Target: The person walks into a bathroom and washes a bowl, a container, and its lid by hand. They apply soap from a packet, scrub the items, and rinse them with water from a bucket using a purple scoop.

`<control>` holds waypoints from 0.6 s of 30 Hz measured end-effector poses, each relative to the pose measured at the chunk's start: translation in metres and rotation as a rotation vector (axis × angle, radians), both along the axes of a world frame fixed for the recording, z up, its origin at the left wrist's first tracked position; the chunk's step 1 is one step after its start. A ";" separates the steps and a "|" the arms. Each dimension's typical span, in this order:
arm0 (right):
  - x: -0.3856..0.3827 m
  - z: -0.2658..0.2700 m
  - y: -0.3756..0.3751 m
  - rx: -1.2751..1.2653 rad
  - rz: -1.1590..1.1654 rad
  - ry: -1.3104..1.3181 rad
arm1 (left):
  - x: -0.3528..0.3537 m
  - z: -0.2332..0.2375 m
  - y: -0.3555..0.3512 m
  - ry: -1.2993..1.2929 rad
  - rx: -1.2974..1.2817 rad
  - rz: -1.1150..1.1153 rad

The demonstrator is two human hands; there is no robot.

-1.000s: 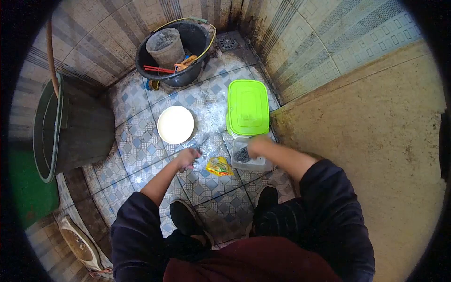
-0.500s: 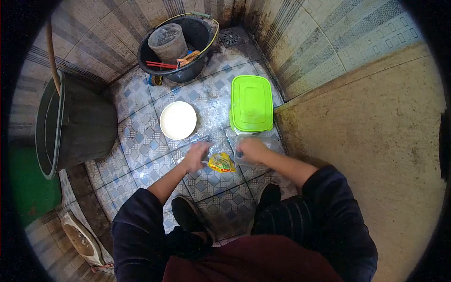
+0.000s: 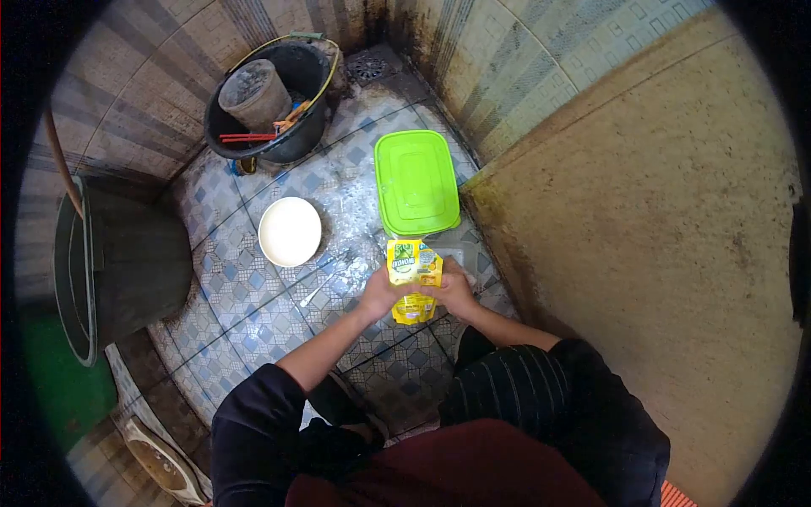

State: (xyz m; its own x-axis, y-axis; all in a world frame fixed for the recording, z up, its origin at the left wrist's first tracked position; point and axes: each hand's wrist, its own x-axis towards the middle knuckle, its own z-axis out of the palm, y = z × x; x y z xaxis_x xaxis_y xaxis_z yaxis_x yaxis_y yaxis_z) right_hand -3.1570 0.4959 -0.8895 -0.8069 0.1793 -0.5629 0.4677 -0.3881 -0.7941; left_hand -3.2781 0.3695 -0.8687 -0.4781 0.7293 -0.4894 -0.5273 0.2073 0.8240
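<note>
Left hand (image 3: 383, 293) and right hand (image 3: 456, 292) are gripping a printed yellow plastic pouch (image 3: 414, 269), partly hiding a clear rectangular plastic tub (image 3: 459, 253).

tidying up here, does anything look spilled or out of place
Tiles between the white bowl and green lid look wet and whitish, perhaps spilled suds. A thin utensil lies loose near the bowl, and the corner wall has dark stains.
</note>
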 end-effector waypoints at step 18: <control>0.014 -0.006 -0.013 -0.397 -0.416 -0.097 | 0.013 0.022 0.015 0.304 -0.486 -0.412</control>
